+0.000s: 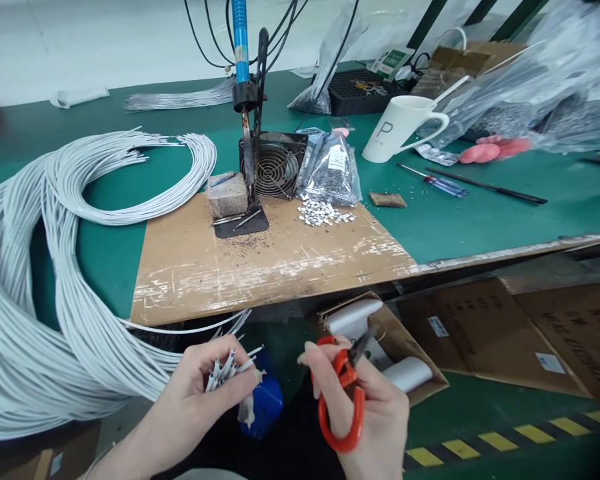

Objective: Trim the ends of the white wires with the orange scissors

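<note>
The left hand [215, 390] clasps a bunch of white cable ends [226, 369] below the bench edge, thumb across them, presumably to keep the tips together; the right hand [375, 407] grasps red-handled scissors [349, 375], blades directed away from the bunch, likely for clearance. White cable coils [70, 267] overhang the green bench [485, 230]. A cardboard sheet [275, 267], apparently protective, underlies the soldering iron [241, 47]. Behind stands a pale wall [105, 40]; striped tape [497, 441] marks the green floor [480, 400].

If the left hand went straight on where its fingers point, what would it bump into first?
Most likely the right hand, which holds red-handled scissors: it lies ahead of the left hand, across a gap. Depth is unclear, so it might pass above or below.
</note>
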Motion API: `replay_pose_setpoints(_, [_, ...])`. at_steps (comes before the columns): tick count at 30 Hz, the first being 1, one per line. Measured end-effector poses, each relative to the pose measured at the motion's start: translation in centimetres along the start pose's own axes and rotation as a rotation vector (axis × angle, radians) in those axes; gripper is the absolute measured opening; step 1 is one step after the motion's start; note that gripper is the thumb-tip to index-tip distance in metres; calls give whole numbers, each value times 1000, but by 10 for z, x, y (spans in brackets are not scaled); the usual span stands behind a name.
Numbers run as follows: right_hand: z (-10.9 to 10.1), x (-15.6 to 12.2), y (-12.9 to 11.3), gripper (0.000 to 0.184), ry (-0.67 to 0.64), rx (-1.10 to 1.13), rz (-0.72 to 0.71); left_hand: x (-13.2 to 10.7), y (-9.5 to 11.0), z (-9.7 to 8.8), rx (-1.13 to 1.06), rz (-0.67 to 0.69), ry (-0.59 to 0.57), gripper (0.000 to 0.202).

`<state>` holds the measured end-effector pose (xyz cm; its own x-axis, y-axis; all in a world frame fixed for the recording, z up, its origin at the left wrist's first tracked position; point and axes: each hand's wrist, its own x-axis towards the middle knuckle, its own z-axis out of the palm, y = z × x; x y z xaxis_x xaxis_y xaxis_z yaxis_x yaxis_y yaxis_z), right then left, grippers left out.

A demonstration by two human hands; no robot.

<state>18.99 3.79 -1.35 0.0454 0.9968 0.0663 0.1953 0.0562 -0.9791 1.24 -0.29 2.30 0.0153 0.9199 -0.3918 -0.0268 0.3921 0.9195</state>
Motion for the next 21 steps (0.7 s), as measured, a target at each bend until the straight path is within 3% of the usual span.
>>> replay_pose_setpoints(3, [-10, 1, 3, 42, -266, -17, 22, 0, 1, 1, 34, -13, 8, 24])
replay_pose_setpoints(6, [-16, 0, 6, 43, -460, -185, -1, 0, 1, 3, 67, -27, 22, 25])
replay_pose_setpoints(10, [-16, -2, 4, 44, -521, -335, -56, 1, 0, 3, 78, -44, 8, 26])
replay_pose_setpoints(21, [-15, 1, 8, 43, -639, -335, -137, 1, -1, 6, 42, -38, 48, 24])
